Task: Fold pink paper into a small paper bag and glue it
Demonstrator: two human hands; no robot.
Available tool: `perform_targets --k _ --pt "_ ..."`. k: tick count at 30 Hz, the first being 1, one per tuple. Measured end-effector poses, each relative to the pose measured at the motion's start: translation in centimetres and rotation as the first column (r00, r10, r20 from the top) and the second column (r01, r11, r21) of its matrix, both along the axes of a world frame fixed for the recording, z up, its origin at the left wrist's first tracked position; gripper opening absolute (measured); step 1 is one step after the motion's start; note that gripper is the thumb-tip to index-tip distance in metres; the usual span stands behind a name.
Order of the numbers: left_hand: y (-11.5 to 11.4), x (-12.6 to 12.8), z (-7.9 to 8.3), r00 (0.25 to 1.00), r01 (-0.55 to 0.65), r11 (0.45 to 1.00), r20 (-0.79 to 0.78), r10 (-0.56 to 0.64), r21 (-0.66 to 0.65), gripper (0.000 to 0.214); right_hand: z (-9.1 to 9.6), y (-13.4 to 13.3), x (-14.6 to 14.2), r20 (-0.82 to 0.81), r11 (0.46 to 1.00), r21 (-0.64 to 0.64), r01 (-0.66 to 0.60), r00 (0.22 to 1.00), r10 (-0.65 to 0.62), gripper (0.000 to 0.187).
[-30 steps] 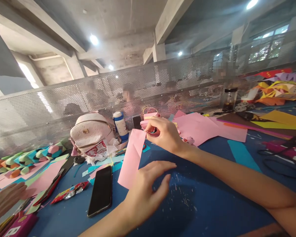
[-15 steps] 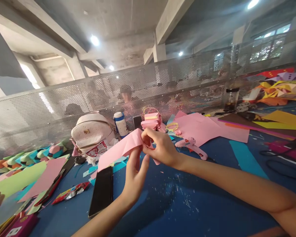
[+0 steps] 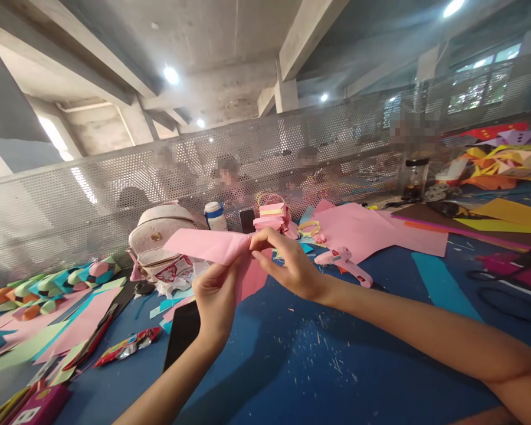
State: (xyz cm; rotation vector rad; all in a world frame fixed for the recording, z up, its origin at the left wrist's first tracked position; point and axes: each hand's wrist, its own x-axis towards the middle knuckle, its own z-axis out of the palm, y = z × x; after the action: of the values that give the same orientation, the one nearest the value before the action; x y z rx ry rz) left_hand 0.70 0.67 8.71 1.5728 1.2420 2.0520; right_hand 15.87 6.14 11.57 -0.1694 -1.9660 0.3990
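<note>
A folded sheet of pink paper [image 3: 206, 243] is held up between my hands above the blue table. My left hand [image 3: 216, 295] is closed on it from below, thumb and fingers pinching near its middle. With thumb and fingertips, my right hand [image 3: 287, 265] grips the paper's right end at the fold. A lower flap of the paper hangs down behind my left hand. Below and left of my left hand lies a black phone [image 3: 181, 330], partly covered by the hand. A pink glue gun [image 3: 344, 264] rests on the table to the right of my right hand.
Behind my hands stand a white backpack [image 3: 159, 236], a bottle [image 3: 215, 216] and a pink paper basket [image 3: 271, 217]. Pink sheets [image 3: 358, 227] and a blue strip [image 3: 445, 283] lie at right. A red snack wrapper [image 3: 128, 346] lies at left. A perforated metal screen [image 3: 92, 195] borders the table.
The pink paper has swung up and flatter, with its lower flap now showing. My left hand has shifted left and turned over. At far left, another person's hand has gone and a green sheet has moved.
</note>
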Motion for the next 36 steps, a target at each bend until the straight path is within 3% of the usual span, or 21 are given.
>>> perform_targets --k 4,7,11,20,32,36 --pt "0.1 0.1 0.0 0.998 0.037 0.999 -0.055 -0.035 0.031 0.022 0.5 0.8 0.2 -0.078 0.987 -0.149 -0.052 0.996 0.041 0.017" --pt "0.2 0.4 -0.1 0.995 0.082 0.996 -0.061 -0.080 0.038 0.024 0.7 1.1 0.4 -0.067 0.980 -0.189 -0.063 0.996 0.051 0.016" --pt "0.5 0.1 -0.2 0.988 0.039 0.997 -0.155 -0.028 0.069 0.023 0.6 1.2 0.4 -0.028 0.973 -0.217 -0.075 0.997 0.071 0.014" --pt "1.1 -1.7 1.3 0.851 0.067 0.979 -0.523 0.047 0.195 0.021 2.2 1.6 1.7 0.157 0.981 -0.193 0.029 0.988 0.002 0.010" --pt "1.0 -2.1 1.6 0.772 0.117 0.963 -0.632 0.066 0.244 0.020 3.1 1.8 2.6 0.231 0.985 -0.174 0.021 0.973 0.020 0.002" --pt "1.7 -3.1 2.0 0.704 0.140 0.964 -0.707 0.065 0.228 0.023 2.8 2.2 2.5 0.280 0.989 -0.124 0.082 0.959 -0.044 0.006"
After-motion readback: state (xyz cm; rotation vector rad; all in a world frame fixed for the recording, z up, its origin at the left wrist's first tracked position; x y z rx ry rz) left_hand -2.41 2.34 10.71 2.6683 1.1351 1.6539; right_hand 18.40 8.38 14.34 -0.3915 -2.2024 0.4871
